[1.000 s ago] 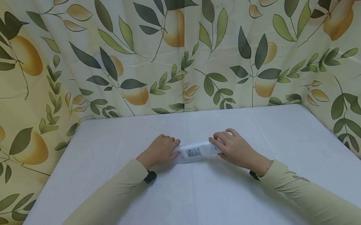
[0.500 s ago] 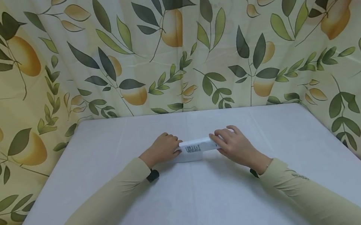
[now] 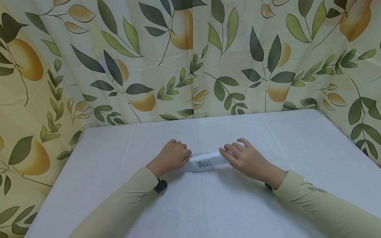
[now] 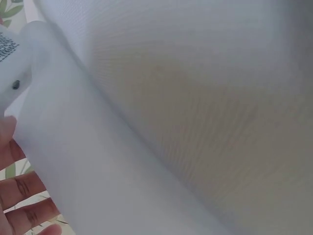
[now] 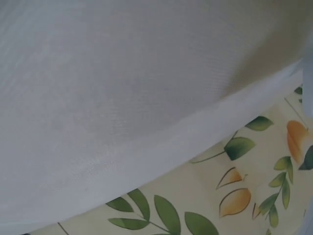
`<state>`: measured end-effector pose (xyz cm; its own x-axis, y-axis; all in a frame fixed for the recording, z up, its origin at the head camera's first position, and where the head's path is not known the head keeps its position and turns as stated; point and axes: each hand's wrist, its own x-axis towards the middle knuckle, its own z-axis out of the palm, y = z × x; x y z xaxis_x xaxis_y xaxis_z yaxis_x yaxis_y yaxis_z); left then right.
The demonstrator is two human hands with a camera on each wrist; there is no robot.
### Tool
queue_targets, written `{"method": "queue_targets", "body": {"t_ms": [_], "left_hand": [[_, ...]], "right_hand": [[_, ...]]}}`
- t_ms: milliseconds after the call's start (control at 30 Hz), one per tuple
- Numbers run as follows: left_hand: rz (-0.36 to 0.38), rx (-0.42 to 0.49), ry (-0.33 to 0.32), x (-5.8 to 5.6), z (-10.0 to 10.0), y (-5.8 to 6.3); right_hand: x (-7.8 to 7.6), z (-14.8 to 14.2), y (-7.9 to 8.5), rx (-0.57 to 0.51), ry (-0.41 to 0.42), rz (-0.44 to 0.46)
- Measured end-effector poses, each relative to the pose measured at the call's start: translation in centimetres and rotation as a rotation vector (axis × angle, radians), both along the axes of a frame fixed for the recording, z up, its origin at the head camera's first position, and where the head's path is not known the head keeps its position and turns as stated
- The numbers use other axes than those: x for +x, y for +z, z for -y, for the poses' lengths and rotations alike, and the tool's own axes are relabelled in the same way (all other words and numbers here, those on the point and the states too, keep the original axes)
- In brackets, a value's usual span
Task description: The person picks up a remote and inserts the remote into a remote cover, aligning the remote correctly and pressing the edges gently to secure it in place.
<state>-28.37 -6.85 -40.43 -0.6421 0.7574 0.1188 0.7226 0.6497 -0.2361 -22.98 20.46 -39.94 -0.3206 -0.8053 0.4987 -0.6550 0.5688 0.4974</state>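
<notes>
- White printed piece (image 3: 204,163): it lies lengthwise between your two hands, over the middle of the tabletop (image 3: 205,212) and nearer its far edge than the near side. Whether its underside touches the surface cannot be told.
- Left hand (image 3: 171,157): your fingers are curled about the left end, apparently gripping it.
- Right hand (image 3: 249,159): you appear to pinch the right end between thumb and forefinger, with one finger standing raised clear of it.
- Change: half a second ago the printed face sat higher in the head view, with a grey strip below it; now the face is lower and covers most of that strip. This suggests you have tilted or lowered the piece, with neither end yet released. Whether the strip is a separate part is unclear.
- Edges: the far edge runs behind your hands, just before the patterned curtain (image 3: 108,85); the side edges stand well apart from your hands.
- Room: bare surface spreads widest toward you, between your forearms, while the margin behind your hands is narrower.
</notes>
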Motion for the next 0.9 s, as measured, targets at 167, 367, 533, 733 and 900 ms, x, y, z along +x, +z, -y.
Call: {"method": "queue_targets", "body": {"t_ms": [167, 367, 533, 733, 900], "left_hand": [[-0.018, 0.013, 0.017, 0.2, -0.1, 0.1], [0.006, 0.048, 0.048, 0.6, -0.5, 0.4], [0.004, 0.102, 0.044, 0.8, -0.6, 0.2], [0.009, 0.210, 0.036, 1.0, -0.7, 0.3], [0.044, 0.269, -0.008, 1.1, -0.2, 1.0]], "right_hand": [[0.4, 0.1, -0.2, 0.037, -0.002, 0.012], [0.8, 0.4, 0.2, 0.078, -0.016, -0.016], [0.8, 0.7, 0.2, 0.090, -0.043, -0.020], [0.7, 0.7, 0.5, -0.031, -0.101, 0.107], [0.7, 0.4, 0.9, -0.131, -0.118, 0.161]]}}
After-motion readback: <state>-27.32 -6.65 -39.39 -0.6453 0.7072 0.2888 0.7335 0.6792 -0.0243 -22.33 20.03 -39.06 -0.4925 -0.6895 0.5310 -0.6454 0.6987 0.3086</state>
